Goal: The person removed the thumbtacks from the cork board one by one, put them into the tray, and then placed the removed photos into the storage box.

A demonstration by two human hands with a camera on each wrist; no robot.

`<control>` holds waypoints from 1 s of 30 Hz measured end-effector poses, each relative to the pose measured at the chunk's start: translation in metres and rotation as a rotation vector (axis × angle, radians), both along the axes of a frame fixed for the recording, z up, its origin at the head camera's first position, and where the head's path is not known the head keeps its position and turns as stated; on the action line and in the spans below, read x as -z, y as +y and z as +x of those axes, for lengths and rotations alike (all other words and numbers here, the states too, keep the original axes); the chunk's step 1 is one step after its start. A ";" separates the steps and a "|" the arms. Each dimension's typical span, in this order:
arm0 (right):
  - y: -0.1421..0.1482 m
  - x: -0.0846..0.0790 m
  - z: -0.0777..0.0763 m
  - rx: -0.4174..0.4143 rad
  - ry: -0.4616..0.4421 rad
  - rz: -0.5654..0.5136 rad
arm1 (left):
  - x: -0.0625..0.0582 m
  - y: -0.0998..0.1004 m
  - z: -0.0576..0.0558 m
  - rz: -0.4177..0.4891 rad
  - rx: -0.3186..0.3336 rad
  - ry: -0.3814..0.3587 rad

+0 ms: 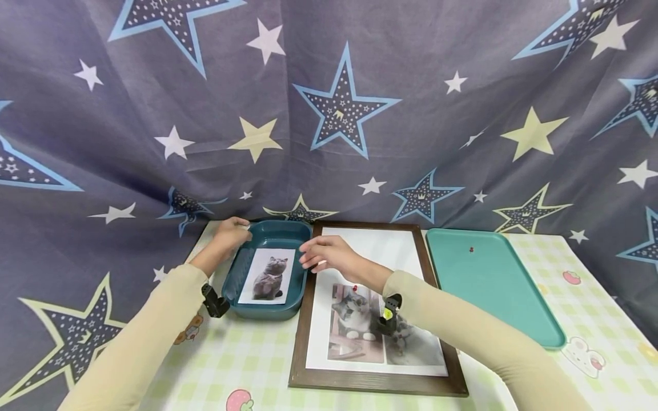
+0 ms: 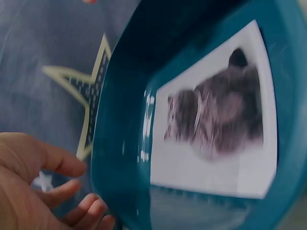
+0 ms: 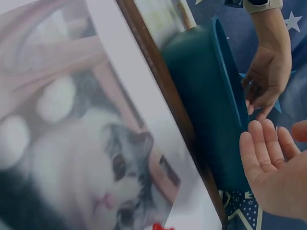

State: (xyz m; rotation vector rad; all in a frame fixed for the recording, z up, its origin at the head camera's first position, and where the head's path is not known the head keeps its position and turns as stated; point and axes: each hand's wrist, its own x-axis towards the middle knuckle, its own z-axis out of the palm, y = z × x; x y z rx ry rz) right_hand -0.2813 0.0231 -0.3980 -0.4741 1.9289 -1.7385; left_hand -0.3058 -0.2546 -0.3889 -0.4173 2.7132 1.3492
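A deep teal plastic basin stands left of the framed board, holding a white-bordered photo of a sitting grey cat. My left hand is at the basin's far left side, its loosely bent fingers close by the rim in the left wrist view. At the opposite side, my right hand reaches over the board's left edge. Its fingertips lie right at the basin's rim in the right wrist view, palm turned up and fingers fairly straight. Neither hand grips anything.
A brown-framed white board bears cat pictures and a red pushpin. To its right lies a green tray with another red pushpin. A star-patterned curtain hangs behind the checked tablecloth.
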 end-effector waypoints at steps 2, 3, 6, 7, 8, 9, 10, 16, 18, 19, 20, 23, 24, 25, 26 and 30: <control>0.006 0.003 0.000 0.012 0.014 -0.016 | 0.000 0.011 0.002 -0.047 -0.027 0.074; 0.009 0.004 0.000 0.016 0.020 -0.026 | -0.001 0.017 0.003 -0.074 -0.042 0.113; 0.019 0.006 0.000 0.027 0.032 -0.052 | -0.004 0.035 0.007 -0.126 -0.047 0.227; 0.022 0.006 0.001 0.033 0.034 -0.058 | -0.005 0.041 0.009 -0.141 -0.040 0.269; 0.025 0.005 0.001 0.038 0.035 -0.061 | -0.006 0.047 0.011 -0.156 -0.025 0.305; 0.029 0.005 0.001 0.044 0.037 -0.064 | -0.007 0.054 0.014 -0.152 -0.003 0.335; 0.032 0.004 0.002 0.052 0.037 -0.064 | -0.008 0.060 0.017 -0.149 0.026 0.361; 0.053 0.002 0.002 0.102 0.025 -0.060 | -0.009 0.098 0.034 -0.144 0.258 0.505; 0.061 0.003 0.002 0.114 0.014 -0.061 | -0.009 0.110 0.040 -0.161 0.352 0.561; 0.065 0.003 0.002 0.116 0.011 -0.064 | -0.008 0.115 0.043 -0.182 0.399 0.585; 0.069 0.004 0.002 0.117 0.007 -0.066 | -0.008 0.121 0.046 -0.202 0.445 0.605; 0.080 0.007 0.002 0.123 -0.003 -0.083 | -0.011 0.137 0.054 -0.281 0.574 0.662; 0.083 0.008 0.001 0.125 -0.005 -0.091 | -0.012 0.142 0.057 -0.313 0.613 0.681; 0.086 0.009 0.001 0.128 -0.008 -0.102 | -0.013 0.146 0.060 -0.350 0.651 0.707; 0.089 0.010 0.000 0.130 -0.011 -0.115 | -0.014 0.151 0.062 -0.387 0.688 0.741; 0.098 0.015 0.000 0.147 -0.029 -0.158 | -0.014 0.166 0.068 -0.540 0.818 0.909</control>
